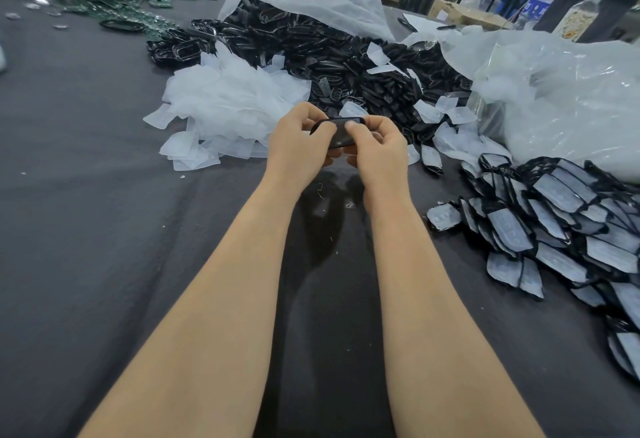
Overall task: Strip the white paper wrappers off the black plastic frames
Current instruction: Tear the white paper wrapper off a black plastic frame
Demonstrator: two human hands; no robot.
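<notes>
Blk frame, wht wrappers, gry cloth

My bare forearms run up from the lower edge to centre. Left hand and right hand, close together, fingers curled, pinch one black oval plastic frame.

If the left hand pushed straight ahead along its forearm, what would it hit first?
Most likely the heap of black frames just beyond the left hand, which holds one frame; the wrapper pile lies off to its left. Depth is hard to judge.
</notes>
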